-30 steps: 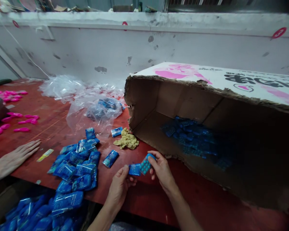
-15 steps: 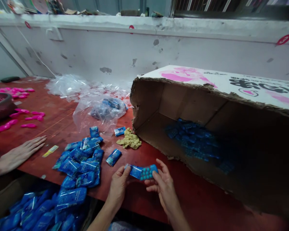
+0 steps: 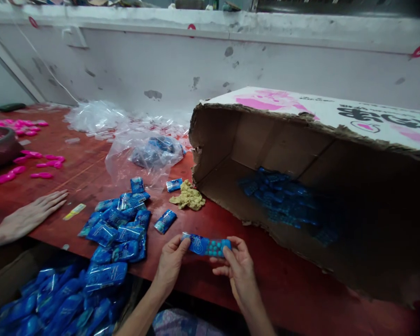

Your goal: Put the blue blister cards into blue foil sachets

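Between my hands, above the front of the red table, is a small blue packet: a printed part on the left and a clear blister pack [image 3: 216, 248] of blue round pieces on the right. My left hand [image 3: 171, 260] pinches the printed blue wrapper [image 3: 197, 244] at its left end, thumb on top. My right hand [image 3: 238, 265] grips the blister end, its thumb in front and fingers behind. Left of them lies a pile of blue packets [image 3: 121, 228]. A single blue packet [image 3: 165, 221] sits just beyond my left hand. Where wrapper and blister join, I cannot tell how.
A torn cardboard box [image 3: 210, 186] opens toward me on the right, with blue packets [image 3: 280, 196] inside. A yellow crumpled cloth [image 3: 188, 196] lies by its corner. Another person's hand [image 3: 33, 215] rests flat at left. Below the edge are more blue packets [image 3: 63, 298]. Plastic bags [image 3: 94, 121] lie behind.
The packet now lies flatter and straighter between my hands, and my right fingers have closed in around its blister end. The view has tilted slightly downward.
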`<action>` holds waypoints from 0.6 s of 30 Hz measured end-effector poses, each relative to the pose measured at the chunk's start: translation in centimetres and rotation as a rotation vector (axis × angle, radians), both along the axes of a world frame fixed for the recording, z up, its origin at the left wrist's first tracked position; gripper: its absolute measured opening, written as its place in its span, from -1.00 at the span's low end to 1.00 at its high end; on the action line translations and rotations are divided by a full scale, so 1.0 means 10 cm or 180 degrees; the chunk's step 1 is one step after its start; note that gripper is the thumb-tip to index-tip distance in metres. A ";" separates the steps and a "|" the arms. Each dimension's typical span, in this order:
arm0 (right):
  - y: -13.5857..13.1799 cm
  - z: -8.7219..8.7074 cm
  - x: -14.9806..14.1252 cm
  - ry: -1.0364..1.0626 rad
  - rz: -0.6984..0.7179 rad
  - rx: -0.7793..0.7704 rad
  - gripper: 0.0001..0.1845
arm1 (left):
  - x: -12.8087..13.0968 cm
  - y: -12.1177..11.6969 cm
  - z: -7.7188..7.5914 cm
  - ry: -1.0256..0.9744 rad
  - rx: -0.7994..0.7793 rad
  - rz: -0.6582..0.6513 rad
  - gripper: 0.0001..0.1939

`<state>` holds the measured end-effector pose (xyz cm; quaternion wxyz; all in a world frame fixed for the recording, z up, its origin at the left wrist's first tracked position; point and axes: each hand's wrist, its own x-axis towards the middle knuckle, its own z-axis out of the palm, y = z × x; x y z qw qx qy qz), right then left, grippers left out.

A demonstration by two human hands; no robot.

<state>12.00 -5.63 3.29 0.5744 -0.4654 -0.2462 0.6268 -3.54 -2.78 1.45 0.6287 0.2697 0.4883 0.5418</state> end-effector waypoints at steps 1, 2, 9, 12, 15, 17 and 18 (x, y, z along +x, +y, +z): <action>-0.02 -0.02 -0.02 -0.0044 -0.0039 -0.0007 -0.58 | 0.03 -0.01 0.00 -0.0031 -0.0025 0.0021 -0.80; -0.03 -0.05 -0.05 -0.0135 -0.0071 0.0000 -0.59 | 0.06 -0.03 0.00 -0.0073 -0.0076 0.0026 -0.79; -0.18 -0.32 -0.20 -0.1555 -0.0376 0.0434 -0.78 | 0.26 -0.10 0.13 -0.0718 -0.0671 -0.0003 -0.70; -0.20 -0.32 -0.20 -0.1979 -0.0283 0.0476 -0.82 | 0.27 -0.10 0.18 -0.0849 -0.0747 -0.0107 -0.73; -0.19 -0.25 -0.15 -0.1933 0.0003 0.0498 -0.86 | 0.24 -0.08 0.21 -0.0866 -0.0830 -0.0227 -0.81; -0.16 -0.23 -0.11 -0.1617 0.0218 0.0593 -0.87 | 0.20 -0.06 0.22 -0.0937 -0.0948 -0.0346 -0.84; -0.14 -0.22 -0.09 -0.1389 0.0315 0.0664 -0.85 | 0.18 -0.05 0.23 -0.0980 -0.0988 -0.0438 -0.83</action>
